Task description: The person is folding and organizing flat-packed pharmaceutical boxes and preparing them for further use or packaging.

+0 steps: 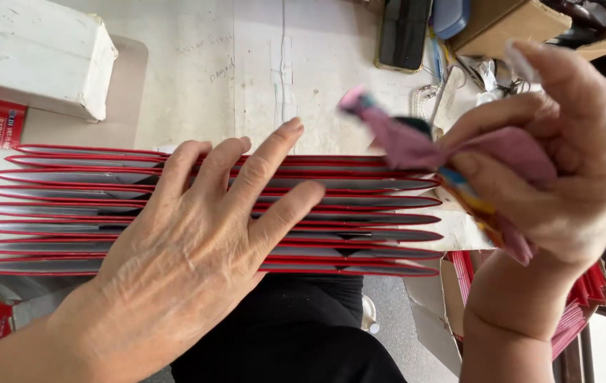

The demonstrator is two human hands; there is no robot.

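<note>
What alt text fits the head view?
A person's left hand lies flat on a fanned row of red-edged flat cartons on a worktable, while the right hand pinches a pink cloth above them. A white box, a phone and a cardboard box sit at the far edge.

Fanned stack of flat red-edged cartons (360, 213), laid in overlapping rows on a pale worktable (196, 92). Left hand (196, 255) rests flat on the stack, fingers spread. Right hand (558, 170), raised just right of the stack, pinches a pink cloth (416, 145). White box (33, 53) beyond the stack's left end; black phone (402, 32) beyond its right end.
</note>
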